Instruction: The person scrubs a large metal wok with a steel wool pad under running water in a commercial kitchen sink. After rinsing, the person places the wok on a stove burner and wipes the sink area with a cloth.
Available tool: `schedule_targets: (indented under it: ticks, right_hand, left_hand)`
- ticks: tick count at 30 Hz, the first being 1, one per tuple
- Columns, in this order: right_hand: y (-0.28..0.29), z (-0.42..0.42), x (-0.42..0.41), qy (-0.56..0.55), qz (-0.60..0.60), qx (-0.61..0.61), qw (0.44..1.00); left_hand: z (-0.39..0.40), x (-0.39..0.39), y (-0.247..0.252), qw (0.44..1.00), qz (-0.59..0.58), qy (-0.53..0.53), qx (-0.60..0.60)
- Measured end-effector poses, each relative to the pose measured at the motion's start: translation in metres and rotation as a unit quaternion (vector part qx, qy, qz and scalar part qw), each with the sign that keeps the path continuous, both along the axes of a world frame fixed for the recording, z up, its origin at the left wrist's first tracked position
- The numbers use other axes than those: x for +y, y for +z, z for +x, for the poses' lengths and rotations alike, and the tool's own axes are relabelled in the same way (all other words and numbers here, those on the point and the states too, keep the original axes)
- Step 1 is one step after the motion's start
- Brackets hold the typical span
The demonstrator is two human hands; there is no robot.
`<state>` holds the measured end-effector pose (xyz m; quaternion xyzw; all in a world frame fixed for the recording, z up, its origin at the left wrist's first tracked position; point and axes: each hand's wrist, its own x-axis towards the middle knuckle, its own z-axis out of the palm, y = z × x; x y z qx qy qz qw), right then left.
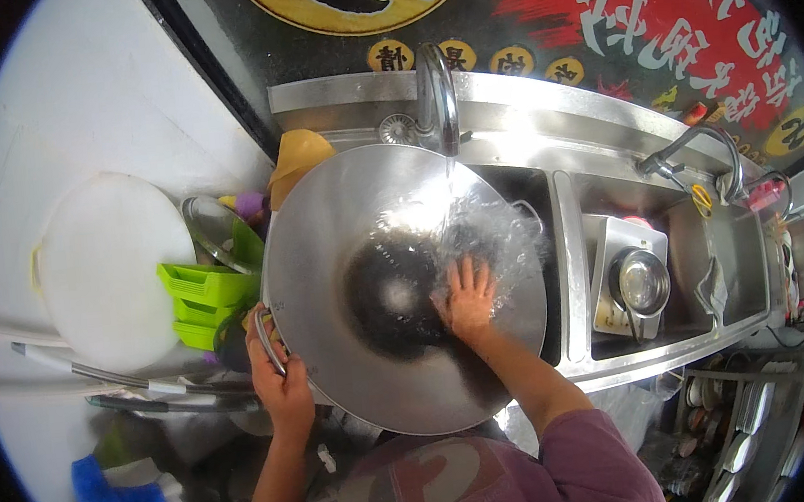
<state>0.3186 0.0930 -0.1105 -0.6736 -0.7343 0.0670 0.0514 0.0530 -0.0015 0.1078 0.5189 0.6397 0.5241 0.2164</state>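
A large steel wok with a darkened bottom rests over the left sink basin, spanning most of it. My left hand grips the wok's loop handle at the near left rim. Inside the bowl, my right hand lies palm down with fingers spread, on the right side of the wet inner wall. Water runs from a chrome faucet and splashes around those fingers. Whether anything lies under the right palm is hidden. The wok's second handle shows at the far right rim.
The right basin holds a metal tray with a steel bowl. Another faucet stands behind it. Green plastic bins, a pot lid and a round white board crowd the left. Stacked dishes fill a rack at lower right.
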Motion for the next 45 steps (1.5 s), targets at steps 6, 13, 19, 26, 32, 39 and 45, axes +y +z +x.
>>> schedule_targets:
  ticks: [6, 13, 19, 26, 32, 39, 45]
  right_hand:
    - [0.029, 0.045, 0.013, 0.292, -0.143, 0.082, 0.942]
    - [0.04, -0.029, 0.075, 0.072, -0.121, 0.172, 0.975]
    - [0.118, -0.127, 0.009, 0.25, 0.032, 0.498, 0.83]
    - [0.085, -0.181, 0.09, 0.285, 0.097, 0.406, 0.863]
    - [0.034, -0.02, 0.165, 0.16, 0.019, 0.049, 0.986]
    - [0.003, 0.055, 0.087, 0.041, 0.018, -0.102, 0.994]
    - [-0.003, 0.037, 0.039, 0.316, -0.043, -0.013, 0.948]
  left_hand:
    - [0.002, 0.002, 0.01, 0.999, -0.038, 0.013, -0.004]
    - [0.005, 0.004, 0.015, 0.996, -0.079, 0.036, 0.006]
    - [0.004, 0.007, 0.006, 0.996, -0.077, 0.042, -0.021]
    - [0.006, 0.006, 0.0, 0.998, -0.044, 0.035, -0.042]
    - [0.009, 0.008, 0.008, 0.995, -0.033, 0.023, -0.09]
    - [0.009, 0.002, 0.018, 0.997, -0.072, 0.015, -0.031]
    - [0.003, 0.003, 0.009, 0.999, -0.037, 0.024, -0.022]
